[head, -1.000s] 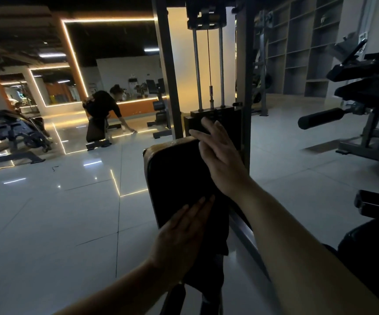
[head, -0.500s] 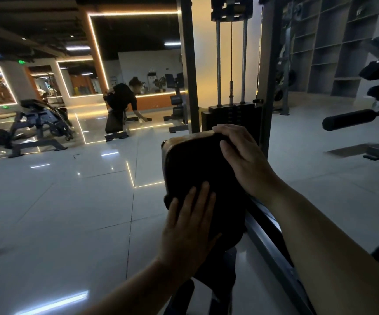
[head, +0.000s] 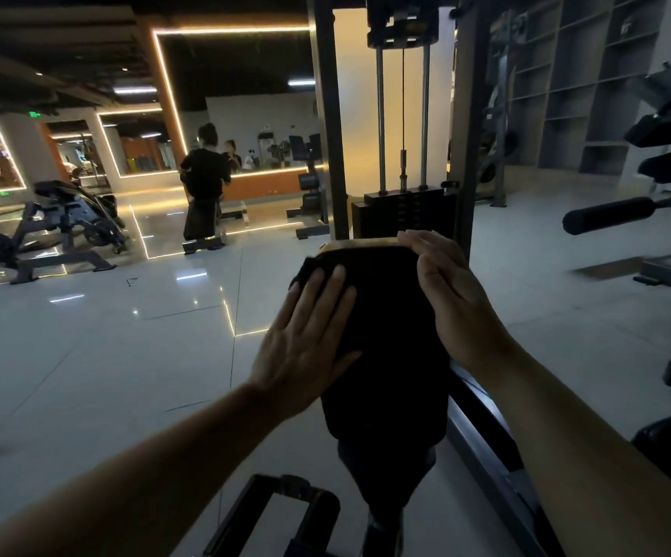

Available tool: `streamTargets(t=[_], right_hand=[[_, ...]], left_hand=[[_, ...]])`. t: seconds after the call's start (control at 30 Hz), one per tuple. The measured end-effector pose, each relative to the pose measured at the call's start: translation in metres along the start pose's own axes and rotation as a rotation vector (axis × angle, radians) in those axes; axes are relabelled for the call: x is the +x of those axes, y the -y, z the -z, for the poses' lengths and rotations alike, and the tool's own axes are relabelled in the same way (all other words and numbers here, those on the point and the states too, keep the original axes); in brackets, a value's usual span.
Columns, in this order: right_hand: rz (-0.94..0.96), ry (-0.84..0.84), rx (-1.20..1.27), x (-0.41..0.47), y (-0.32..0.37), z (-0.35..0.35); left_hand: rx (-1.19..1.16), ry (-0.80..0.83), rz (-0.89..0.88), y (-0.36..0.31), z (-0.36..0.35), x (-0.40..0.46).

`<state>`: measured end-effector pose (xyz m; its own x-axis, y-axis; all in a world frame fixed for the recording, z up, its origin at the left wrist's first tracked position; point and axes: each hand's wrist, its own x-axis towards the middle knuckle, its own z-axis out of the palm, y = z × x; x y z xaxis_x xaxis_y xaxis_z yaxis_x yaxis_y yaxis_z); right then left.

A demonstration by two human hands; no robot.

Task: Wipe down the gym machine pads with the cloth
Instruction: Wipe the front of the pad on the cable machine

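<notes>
Meanwhile, a dark cloth [head: 382,335] is pressed flat by the open left hand [head: 305,347]; the upright black padded backrest's [head: 360,246] top is clasped by the right hand [head: 452,293]; firm, overlapping strokes are advised.

Dim gym interior. Glossy pale tiled floor [head: 84,355] with inset light strips [head: 241,333], left of the left hand [head: 305,339]. Beyond both hands, a weight stack [head: 404,213] on guide rods. Far left, warm LED-framed mirrors [head: 229,102] and an exercise machine [head: 64,231]; a person [head: 205,186] stands there. Right of the right hand [head: 452,295], grey shelving [head: 591,74] and a padded roller [head: 607,215].
</notes>
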<state>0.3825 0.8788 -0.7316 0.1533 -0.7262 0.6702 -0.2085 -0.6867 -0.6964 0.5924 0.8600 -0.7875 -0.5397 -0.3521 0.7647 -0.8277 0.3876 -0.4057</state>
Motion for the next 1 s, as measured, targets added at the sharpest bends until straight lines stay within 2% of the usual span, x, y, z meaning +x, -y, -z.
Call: streamTargets(t=[0.13, 0.27, 0.43, 0.57, 0.67, 0.8, 0.9, 1.0], right_hand=[[-0.009, -0.030, -0.045, -0.001, 0.000, -0.003], [0.085, -0.069, -0.177, -0.003, -0.007, -0.008], [0.082, -0.056, -0.202, -0.003, -0.012, -0.007], [0.098, -0.032, -0.147, -0.002, -0.013, -0.004], [0.102, -0.044, -0.161, -0.002, -0.015, -0.005], [0.102, -0.072, -0.100, -0.003, -0.013, -0.007], [0.075, -0.067, 0.004, -0.006, -0.009, -0.005], [0.026, -0.036, 0.024, -0.008, -0.005, -0.003]], left_hand=[[-0.088, -0.099, 0.164, -0.020, 0.004, 0.039], [-0.109, -0.135, 0.265, -0.046, -0.019, 0.018], [-0.040, -0.059, 0.125, -0.089, -0.059, -0.062], [-0.028, -0.041, 0.046, -0.088, -0.075, -0.098], [-0.051, -0.082, 0.128, -0.078, -0.063, -0.078], [-0.168, -0.186, 0.291, -0.067, -0.028, -0.004], [-0.139, -0.133, 0.239, -0.073, -0.016, 0.034], [-0.062, -0.054, 0.044, -0.079, -0.022, 0.025]])
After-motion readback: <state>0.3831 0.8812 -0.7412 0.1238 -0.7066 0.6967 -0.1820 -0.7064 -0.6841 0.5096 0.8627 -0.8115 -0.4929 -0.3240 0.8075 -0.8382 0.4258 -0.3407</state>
